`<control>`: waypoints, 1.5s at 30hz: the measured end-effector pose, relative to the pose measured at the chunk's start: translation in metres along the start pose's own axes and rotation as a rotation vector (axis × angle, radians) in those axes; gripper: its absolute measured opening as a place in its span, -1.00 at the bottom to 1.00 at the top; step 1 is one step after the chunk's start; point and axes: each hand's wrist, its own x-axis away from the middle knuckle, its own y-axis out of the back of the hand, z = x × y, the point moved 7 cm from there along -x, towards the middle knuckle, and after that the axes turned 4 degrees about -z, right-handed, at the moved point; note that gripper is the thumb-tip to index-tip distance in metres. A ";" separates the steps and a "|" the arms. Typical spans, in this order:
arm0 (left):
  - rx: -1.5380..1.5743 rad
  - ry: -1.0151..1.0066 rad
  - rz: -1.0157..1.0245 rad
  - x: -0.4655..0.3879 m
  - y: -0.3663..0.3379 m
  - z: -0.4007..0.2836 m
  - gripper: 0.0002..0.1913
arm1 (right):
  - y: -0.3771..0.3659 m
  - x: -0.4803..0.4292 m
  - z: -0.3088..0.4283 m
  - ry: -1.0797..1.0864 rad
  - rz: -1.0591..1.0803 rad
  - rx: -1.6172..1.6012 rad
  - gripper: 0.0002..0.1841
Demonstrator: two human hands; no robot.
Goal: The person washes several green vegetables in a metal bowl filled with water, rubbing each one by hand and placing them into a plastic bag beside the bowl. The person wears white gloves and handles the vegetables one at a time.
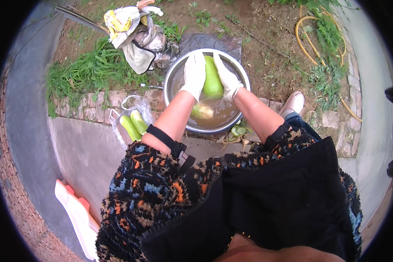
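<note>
Both my hands wear white gloves and press a long green gourd [213, 78] between them over a round metal basin [213, 131]. My left hand [195, 74] lies along the gourd's left side, my right hand [228, 77] along its right side. The gourd's near end meets the murky water [222, 114] in the basin. A second, paler vegetable [203, 111], partly brownish, sits in the water just nearer to me. Left of the basin, two light green gourds [131, 127] rest in a clear plastic bag [143, 106].
Crumpled cloths [140, 39] lie beyond the basin to the left, beside a metal bar [81, 20]. Green slices [238, 130] lie at the basin's near edge. A yellow hose [303, 42] coils at the right. A brick edging [91, 109] borders the soil. A pinkish-white plastic object [76, 213] stands lower left.
</note>
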 end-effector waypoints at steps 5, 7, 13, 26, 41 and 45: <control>-0.851 -0.603 -0.154 0.065 -0.039 -0.061 -0.40 | 0.000 0.002 0.006 -0.112 0.178 -0.233 -0.44; -0.769 -0.498 -0.042 0.059 -0.040 -0.059 -0.37 | 0.006 0.001 -0.001 -0.141 0.162 -0.330 -0.44; -0.058 0.174 0.232 -0.005 -0.007 -0.014 -0.49 | 0.002 0.005 -0.033 -0.251 0.263 -0.301 -0.45; -0.582 -0.365 0.070 0.037 -0.026 -0.021 -0.39 | 0.013 -0.023 -0.025 -0.052 0.061 -0.232 -0.40; -0.707 -0.546 -0.172 0.042 -0.013 -0.030 -0.24 | 0.020 -0.025 -0.017 0.011 0.069 -0.056 -0.43; 0.392 0.283 0.244 0.012 -0.012 0.010 -0.50 | 0.016 -0.019 -0.022 0.003 0.150 0.060 -0.46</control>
